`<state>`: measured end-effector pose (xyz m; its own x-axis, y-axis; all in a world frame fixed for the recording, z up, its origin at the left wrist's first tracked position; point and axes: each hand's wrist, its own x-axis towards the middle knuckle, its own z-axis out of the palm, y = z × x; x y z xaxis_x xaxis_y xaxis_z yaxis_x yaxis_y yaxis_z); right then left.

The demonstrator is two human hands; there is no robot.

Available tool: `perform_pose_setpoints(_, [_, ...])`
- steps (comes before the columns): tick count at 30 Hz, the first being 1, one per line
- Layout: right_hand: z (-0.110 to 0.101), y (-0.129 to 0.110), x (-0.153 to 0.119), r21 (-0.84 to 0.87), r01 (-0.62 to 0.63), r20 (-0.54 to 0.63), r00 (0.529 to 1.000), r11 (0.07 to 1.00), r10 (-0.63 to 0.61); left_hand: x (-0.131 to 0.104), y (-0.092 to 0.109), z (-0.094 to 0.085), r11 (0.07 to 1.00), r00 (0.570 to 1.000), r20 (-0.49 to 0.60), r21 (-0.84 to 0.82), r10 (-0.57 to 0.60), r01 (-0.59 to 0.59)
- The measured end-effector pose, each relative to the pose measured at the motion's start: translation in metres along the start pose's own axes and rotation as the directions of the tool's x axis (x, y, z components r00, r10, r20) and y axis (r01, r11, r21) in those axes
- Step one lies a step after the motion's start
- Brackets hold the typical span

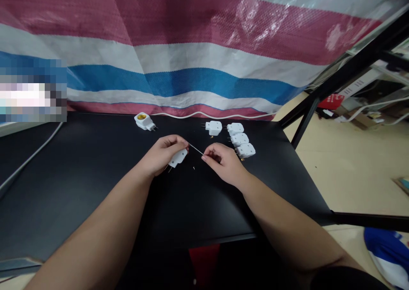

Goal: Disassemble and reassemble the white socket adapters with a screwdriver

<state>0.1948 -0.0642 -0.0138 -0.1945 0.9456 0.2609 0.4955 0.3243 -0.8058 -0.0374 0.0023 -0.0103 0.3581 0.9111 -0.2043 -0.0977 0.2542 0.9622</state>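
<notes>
My left hand (169, 151) is closed around a white plug-in lamp socket (178, 158), whose metal prongs point down toward me. Between the fingertips of my right hand (223, 161) is a thin metal rod (196, 149), perhaps a screwdriver shaft. Its far end reaches the fingertips of my left hand, where the tip is hidden. A tiny screw (193, 167) lies on the black table (198, 204) below the rod. Further back on the left, another lamp socket (143, 121) shows its gold threaded opening.
Several more white sockets (239, 139) lie at the back right, one socket (214, 127) slightly apart, with small brass bits beside them. A white cable (194, 114) runs along the back edge before a striped tarp (198, 55). A black metal frame (329, 79) rises at the right.
</notes>
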Motion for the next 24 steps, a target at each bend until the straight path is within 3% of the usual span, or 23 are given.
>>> perform_pose_setpoints(8, [-0.003,0.004,0.001,-0.263,-0.018,0.046,0.998,0.965,0.032,0.006,0.006,-0.001,0.995,0.975,-0.220,-0.103,-0.036,0.014])
perform_pose_setpoints(11, [-0.002,0.004,0.000,-0.336,-0.005,0.075,0.997,0.942,0.032,0.006,0.006,0.000,0.995,0.974,-0.225,-0.102,-0.037,0.014])
perform_pose_setpoints(13, [-0.001,0.000,-0.001,-0.343,0.075,0.102,0.994,0.936,-0.042,0.005,0.007,0.001,0.995,0.973,-0.226,-0.102,-0.035,0.012])
perform_pose_setpoints(17, [0.004,-0.014,-0.003,-0.299,0.273,0.321,0.931,0.915,-0.173,0.004,0.009,0.003,0.994,0.975,-0.219,-0.104,-0.032,0.010])
perform_pose_setpoints(20, [0.009,-0.022,-0.004,-0.353,0.287,0.418,0.900,0.891,-0.124,0.003,0.010,0.004,0.994,0.975,-0.219,-0.111,-0.041,0.016])
perform_pose_setpoints(24, [0.012,-0.025,-0.003,-0.412,0.259,0.435,0.898,0.874,-0.061,0.003,0.011,0.005,0.993,0.972,-0.232,-0.118,-0.033,0.006])
